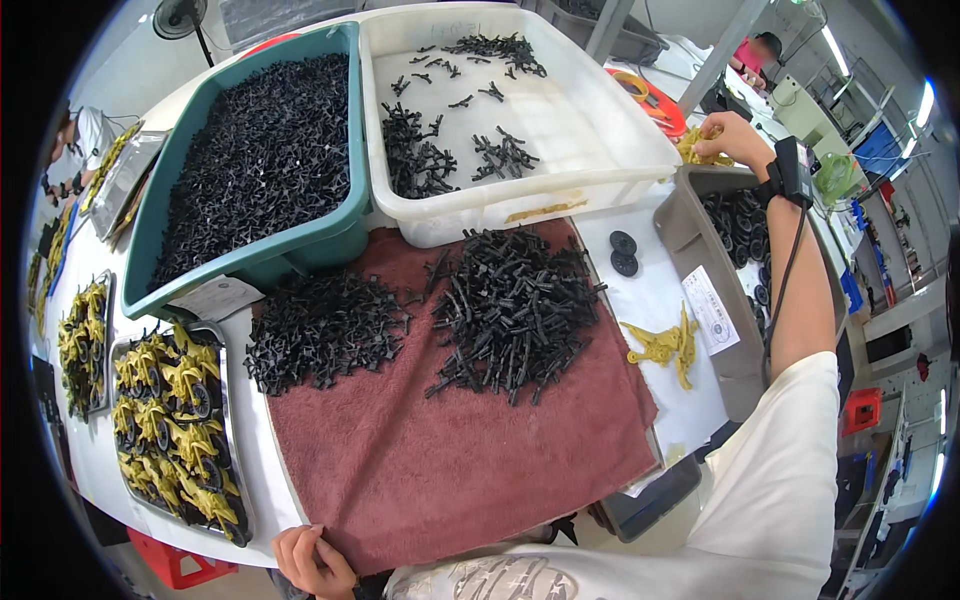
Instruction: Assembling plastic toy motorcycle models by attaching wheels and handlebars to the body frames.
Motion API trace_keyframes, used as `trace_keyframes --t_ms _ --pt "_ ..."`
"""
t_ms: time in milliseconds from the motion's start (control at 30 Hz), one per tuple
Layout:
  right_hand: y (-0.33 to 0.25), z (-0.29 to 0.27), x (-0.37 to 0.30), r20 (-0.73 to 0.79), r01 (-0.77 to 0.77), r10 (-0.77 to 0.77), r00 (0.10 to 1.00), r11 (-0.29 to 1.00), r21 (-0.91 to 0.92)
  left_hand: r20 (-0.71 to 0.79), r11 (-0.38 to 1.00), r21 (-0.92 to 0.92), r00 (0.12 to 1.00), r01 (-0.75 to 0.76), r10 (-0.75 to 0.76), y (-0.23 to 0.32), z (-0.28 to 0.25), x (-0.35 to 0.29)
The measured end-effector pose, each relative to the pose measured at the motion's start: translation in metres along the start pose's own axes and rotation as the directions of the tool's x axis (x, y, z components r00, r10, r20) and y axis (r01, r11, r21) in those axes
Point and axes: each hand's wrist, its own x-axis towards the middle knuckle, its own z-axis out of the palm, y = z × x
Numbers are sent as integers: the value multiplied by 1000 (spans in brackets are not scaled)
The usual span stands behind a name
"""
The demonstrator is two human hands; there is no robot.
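Note:
My right hand [738, 142] reaches to the far right, its fingers closed on a yellow plastic toy motorcycle part [698, 150] among similar yellow pieces. The fingertips are partly hidden there. My left hand [312, 562] lies at the near edge of the table by a corner of the reddish-brown towel [450, 470]. Its fingers are curled in, and what they hold, if anything, is hidden. On the towel lie a heap of short black plastic pieces [325, 335] and a heap of longer black rod-like pieces [515, 310].
A teal bin [360, 130] and white tub [620, 165] hold black parts. Trays [235, 440] of yellow-black toy motorcycles stand left. Right are two black wheels [623, 254], a loose yellow frame [665, 345] and a grey-brown bin [680, 225] of wheels. People work farther off.

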Motion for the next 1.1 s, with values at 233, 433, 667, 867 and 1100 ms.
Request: trace_keyframes --t_ms 233,433,667,867,1100 --pt "-9 -9 -3 117 -5 4 993 1000 8 -14 1000 -1 1000 -13 13 -1 0 -2" --pt "-2 -12 -4 63 -18 6 998 979 201 0 1000 -8 1000 14 -14 -1 0 -3" --pt "-22 -21 -18 97 -132 102 990 907 399 -2 1000 3 1000 17 -17 2 -1 1" --pt "-43 -44 -42 15 -3 -5 1000 890 456 7 999 -33 999 31 -31 -6 -1 -13" --pt "-174 -60 -160 -46 345 -420 906 673 654 63 996 14 994 89 -90 -11 2 -14"
